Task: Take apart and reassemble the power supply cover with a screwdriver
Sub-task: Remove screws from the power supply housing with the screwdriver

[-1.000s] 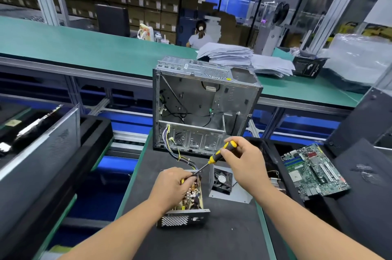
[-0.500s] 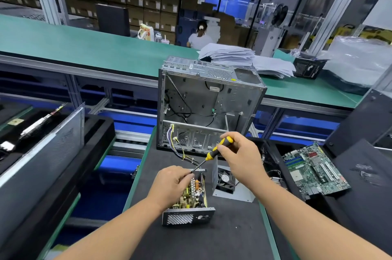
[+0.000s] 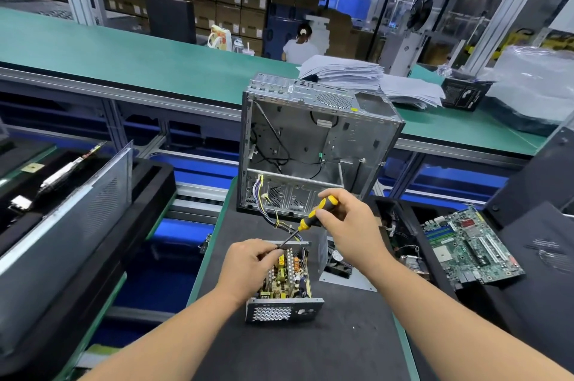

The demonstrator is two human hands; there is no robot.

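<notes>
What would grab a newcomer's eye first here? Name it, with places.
At centre, on the dark mat, the right hand grips a yellow-and-black screwdriver angled down to the opened power supply, where the left hand pinches at its tip. Behind stands a bare metal computer case; a green motherboard lies right.

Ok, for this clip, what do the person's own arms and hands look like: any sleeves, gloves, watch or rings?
Both forearms are bare up to the frame's lower edge, with no sleeves in view. The left hand and right hand wear no gloves. No watch, wristband or ring shows on either, though parts of the fingers are hidden.
</notes>
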